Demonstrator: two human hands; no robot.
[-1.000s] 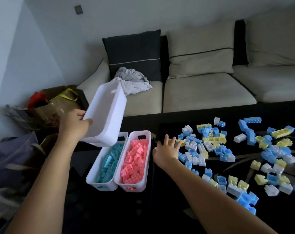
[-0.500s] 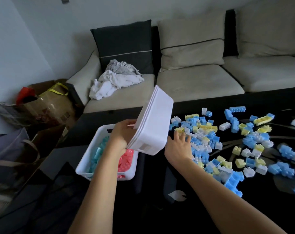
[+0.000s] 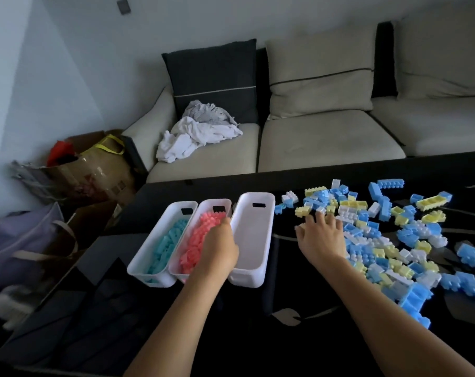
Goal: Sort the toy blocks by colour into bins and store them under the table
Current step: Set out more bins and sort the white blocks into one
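Note:
Three white bins stand side by side on the black table (image 3: 258, 336). The left bin (image 3: 146, 257) holds teal blocks (image 3: 167, 246). Pink blocks (image 3: 201, 240) fill the middle bin (image 3: 205, 206). The right bin (image 3: 254, 240) is empty. My left hand (image 3: 221, 247) grips the left rim of the empty bin, over the pink one. My right hand (image 3: 322, 238) lies flat, fingers spread, on the near edge of a loose pile of blue, yellow and white blocks (image 3: 380, 240) spread over the table's right half.
A beige sofa (image 3: 326, 137) with a dark cushion (image 3: 213, 77) and crumpled white cloth (image 3: 198, 137) runs behind the table. Bags and a cardboard box (image 3: 92, 167) crowd the floor at the left.
My left hand carried the empty bin from the air down onto the table, setting it upright to the right of the pink bin. My right hand stayed at the pile's edge.

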